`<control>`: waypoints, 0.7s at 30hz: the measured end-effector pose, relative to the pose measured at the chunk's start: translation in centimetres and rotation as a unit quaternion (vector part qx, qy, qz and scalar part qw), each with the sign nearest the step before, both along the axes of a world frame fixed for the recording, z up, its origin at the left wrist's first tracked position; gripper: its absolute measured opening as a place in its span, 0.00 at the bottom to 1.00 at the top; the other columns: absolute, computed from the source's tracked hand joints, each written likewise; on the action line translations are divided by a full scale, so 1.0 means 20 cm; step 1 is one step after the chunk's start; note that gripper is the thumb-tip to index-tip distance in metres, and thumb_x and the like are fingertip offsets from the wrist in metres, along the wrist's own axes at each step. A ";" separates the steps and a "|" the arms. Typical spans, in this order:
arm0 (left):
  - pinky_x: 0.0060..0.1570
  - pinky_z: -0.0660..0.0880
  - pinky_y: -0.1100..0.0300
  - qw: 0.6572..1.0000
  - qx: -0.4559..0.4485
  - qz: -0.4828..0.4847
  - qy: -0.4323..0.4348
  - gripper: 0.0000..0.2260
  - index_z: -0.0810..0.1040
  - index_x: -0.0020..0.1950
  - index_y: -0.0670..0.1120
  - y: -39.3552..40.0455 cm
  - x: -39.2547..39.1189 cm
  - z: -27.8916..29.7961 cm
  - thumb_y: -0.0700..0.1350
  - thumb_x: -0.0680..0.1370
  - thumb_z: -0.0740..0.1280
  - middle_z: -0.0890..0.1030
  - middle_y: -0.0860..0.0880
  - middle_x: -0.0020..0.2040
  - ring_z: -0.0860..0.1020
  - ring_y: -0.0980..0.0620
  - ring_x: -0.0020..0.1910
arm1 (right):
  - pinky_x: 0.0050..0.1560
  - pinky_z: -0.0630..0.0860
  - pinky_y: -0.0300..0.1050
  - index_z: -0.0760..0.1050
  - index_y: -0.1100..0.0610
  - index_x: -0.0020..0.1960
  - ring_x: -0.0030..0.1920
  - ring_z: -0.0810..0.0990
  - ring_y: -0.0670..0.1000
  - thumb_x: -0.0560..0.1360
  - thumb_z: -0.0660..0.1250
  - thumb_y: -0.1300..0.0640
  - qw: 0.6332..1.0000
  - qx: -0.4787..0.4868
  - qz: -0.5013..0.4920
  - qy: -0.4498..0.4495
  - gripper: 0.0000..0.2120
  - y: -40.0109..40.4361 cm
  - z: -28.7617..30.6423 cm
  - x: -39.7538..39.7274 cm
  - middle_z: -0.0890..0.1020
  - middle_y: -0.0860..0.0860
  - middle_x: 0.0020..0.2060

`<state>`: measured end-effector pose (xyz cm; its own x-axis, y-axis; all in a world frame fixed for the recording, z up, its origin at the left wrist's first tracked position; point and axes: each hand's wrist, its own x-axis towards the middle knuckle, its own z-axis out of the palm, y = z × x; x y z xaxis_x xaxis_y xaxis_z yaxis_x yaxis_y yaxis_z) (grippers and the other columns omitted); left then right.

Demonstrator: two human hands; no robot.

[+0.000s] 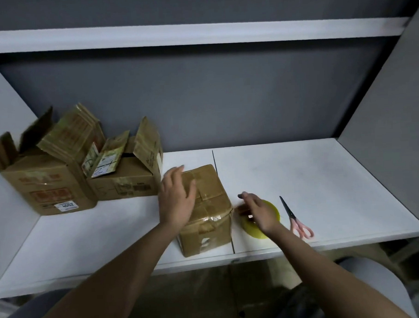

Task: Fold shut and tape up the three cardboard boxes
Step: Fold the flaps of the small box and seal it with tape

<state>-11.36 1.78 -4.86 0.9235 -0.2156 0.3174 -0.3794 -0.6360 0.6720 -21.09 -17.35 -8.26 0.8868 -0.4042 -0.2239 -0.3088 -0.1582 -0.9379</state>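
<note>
Seen from the head camera, a person is sitting at a white table (pixel 312 178) with a small closed cardboard box (pixel 206 212) standing near its front edge; this box is the landmark for everything else. The left hand (pixel 176 196) is resting flat on the box's top, fingers straight and relaxed, holding the flaps down. The right hand (pixel 258 212) is hovering just right of the box over a yellow tape roll (pixel 257 229), fingers loosely spread and gripping nothing that can be seen. Pink-handled scissors (pixel 296 218) are lying just right of the roll. Left of and behind the small box, two more boxes are waiting with flaps standing open: a large box (pixel 49 187) farthest left and a middle box (pixel 127 179) touching it. Likely risks: the flaps may be springing up if the left hand lifts too soon, and the box, sitting close to the front edge, could be sliding off under a sideways tape pull. Open tabletop is lying to the right of and behind the box, bounded by grey walls.
</note>
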 end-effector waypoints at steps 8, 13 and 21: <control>0.66 0.56 0.55 0.854 0.374 -0.324 -0.163 0.17 0.70 0.66 0.44 -0.55 -0.33 -0.06 0.48 0.79 0.59 0.72 0.46 0.64 0.70 0.45 0.64 | 0.51 0.76 0.47 0.79 0.56 0.50 0.45 0.82 0.51 0.80 0.58 0.56 0.977 -0.160 -0.121 0.065 0.11 -0.41 -0.03 -0.25 0.84 0.47 0.38; 0.74 0.48 0.49 0.802 0.508 -0.314 -0.028 0.21 0.67 0.70 0.43 -0.75 -0.37 -0.26 0.50 0.79 0.60 0.69 0.43 0.69 0.65 0.43 0.70 | 0.47 0.77 0.46 0.78 0.52 0.50 0.45 0.82 0.54 0.78 0.60 0.58 0.971 -0.193 -0.116 0.075 0.08 -0.49 -0.11 -0.35 0.83 0.49 0.43; 0.60 0.64 0.55 0.893 0.352 -0.282 0.011 0.12 0.73 0.61 0.49 -0.77 -0.33 -0.39 0.50 0.78 0.61 0.79 0.48 0.57 0.75 0.45 0.59 | 0.58 0.73 0.47 0.67 0.58 0.70 0.53 0.76 0.52 0.79 0.63 0.53 0.980 -0.170 -0.062 0.081 0.21 -0.51 -0.24 -0.28 0.75 0.54 0.57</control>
<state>-18.00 -13.64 -12.75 0.6098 -0.7866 -0.0965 -0.7638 -0.6158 0.1933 -26.70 -27.65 -12.96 0.7900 -0.5826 -0.1909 -0.4859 -0.4052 -0.7744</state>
